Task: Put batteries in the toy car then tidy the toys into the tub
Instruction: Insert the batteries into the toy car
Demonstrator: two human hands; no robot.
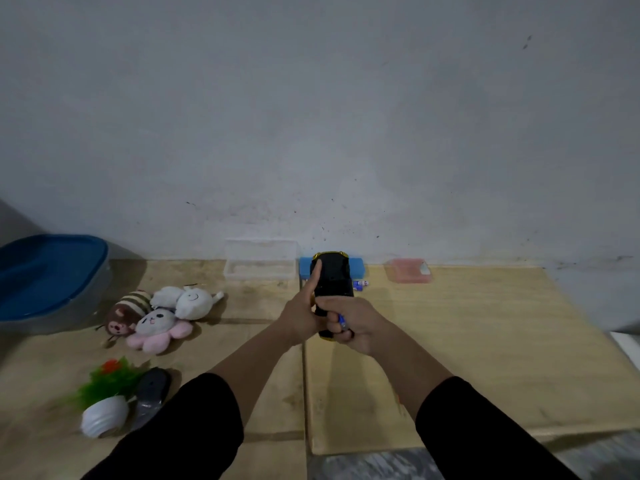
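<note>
Left hand (300, 318): curled on the black-and-yellow toy car (331, 287), forefinger straight along its underside. Right hand (349, 323): gripping the car's near end, pinching a small blue battery (342, 320). Car held at centre frame, underside up, long axis pointing away toward the grey wall (311, 116). Bare plywood floor (467, 341) lies open at right. Loose blue-and-white batteries (360, 284) partly hidden behind the car. Three plush toys (162, 317) at left; blue-lidded grey tub (48, 282) cut off at left edge. Compartment not discernible.
</note>
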